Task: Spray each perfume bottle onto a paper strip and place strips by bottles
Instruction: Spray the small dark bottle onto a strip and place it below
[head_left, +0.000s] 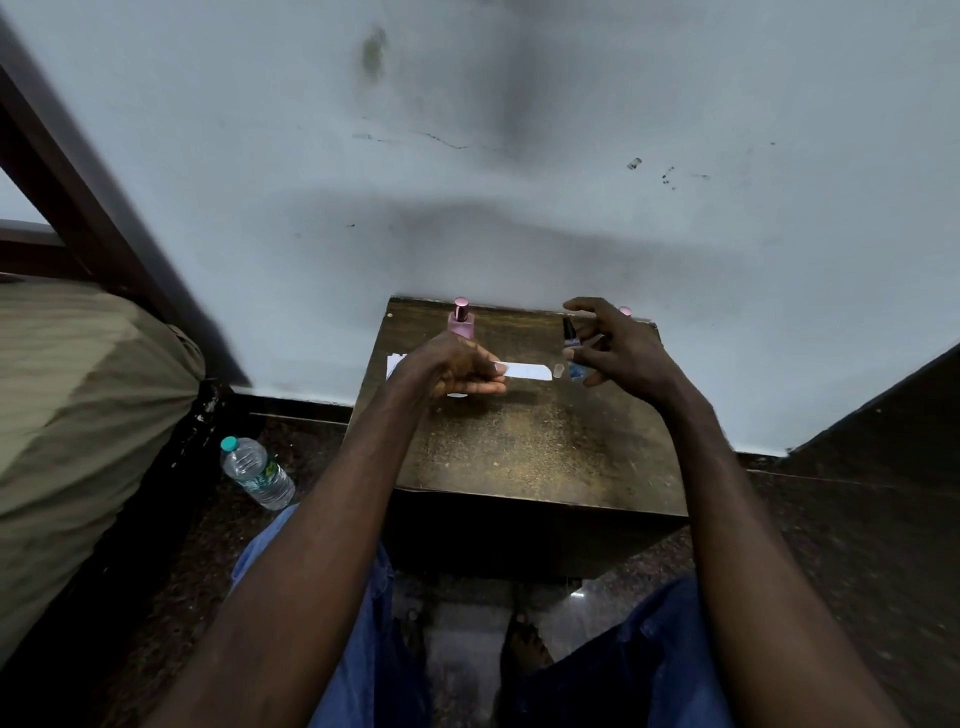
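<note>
- We see a pale grey-blue wall (519, 156), smudged dark in the middle, with scuffs and a thin crack line.
- Brown wooden table (519, 447) pushed against the wall, top worn and speckled.
- Clear plastic water bottle (257, 473) with a teal cap, lying tilted on the floor (831, 545) left of the table.
- Olive-green bedding (78, 415) bulges at far left.
- Dark wooden frame (67, 197) runs diagonally above the bedding.
- Floor is dark, speckled stone.
</note>
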